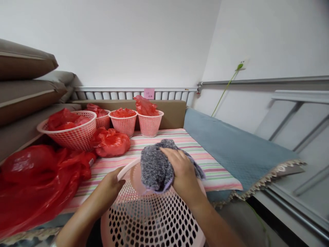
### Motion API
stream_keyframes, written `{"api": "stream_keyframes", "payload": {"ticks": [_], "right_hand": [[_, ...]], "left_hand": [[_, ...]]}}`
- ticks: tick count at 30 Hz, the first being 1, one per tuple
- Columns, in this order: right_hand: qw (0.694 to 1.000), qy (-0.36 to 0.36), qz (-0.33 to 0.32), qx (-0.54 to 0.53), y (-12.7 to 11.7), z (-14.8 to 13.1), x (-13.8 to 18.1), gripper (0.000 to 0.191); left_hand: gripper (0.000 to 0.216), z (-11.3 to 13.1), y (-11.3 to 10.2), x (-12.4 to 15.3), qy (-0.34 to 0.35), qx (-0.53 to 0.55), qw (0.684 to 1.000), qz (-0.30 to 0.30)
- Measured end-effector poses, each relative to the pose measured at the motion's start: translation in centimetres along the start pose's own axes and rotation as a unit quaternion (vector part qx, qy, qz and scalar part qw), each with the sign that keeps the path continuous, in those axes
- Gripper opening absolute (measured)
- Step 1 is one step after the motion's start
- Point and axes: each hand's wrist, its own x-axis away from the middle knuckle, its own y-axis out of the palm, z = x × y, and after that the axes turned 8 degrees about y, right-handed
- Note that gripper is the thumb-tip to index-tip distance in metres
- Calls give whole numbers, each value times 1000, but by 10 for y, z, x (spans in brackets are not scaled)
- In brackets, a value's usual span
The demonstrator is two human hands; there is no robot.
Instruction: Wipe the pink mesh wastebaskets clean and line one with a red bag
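Observation:
A pink plastic basket (151, 209) with a lattice of holes is tilted in front of me, its mouth toward the striped cloth. My left hand (111, 185) grips its rim on the left, fingers partly hidden behind the rim. Under my right hand (181, 171) is a dark grey fluffy cloth (156, 166) with a light purple edge. The fingers press it against the basket's upper rim, and part of the cloth hangs past the hand on the right.
Pink baskets holding red plastic bags (123, 113) stand along the back of the striped cloth (177, 144). A large red bag (43, 185) spreads at left beside stacked brown cushions (28, 92). A blue quilted cover (226, 137) drapes at right; a green cord (226, 87) runs down from a socket.

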Motion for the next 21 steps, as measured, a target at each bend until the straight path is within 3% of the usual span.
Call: {"api": "stream_keyframes", "payload": {"ticks": [7,11,14,18,21], "right_hand": [[987,138,42,-76,-12,55,70,54],[979,160,72,-107,-11,60,70,48],[986,104,62,-112,-10,42,46,46],[998,5,-5,-63,-3,-4,10,46],[999,-38,-37,-3,9,-37,-8,42]], "left_hand": [[52,-4,6,19,24,0,1000,4],[53,3,5,15,40,-22,999,-19],[53,16,-3,2,41,-45,998,-35],[43,31,-13,-15,49,-71,996,-20],[29,30,-10,-23,68,-36,996,36]]}}
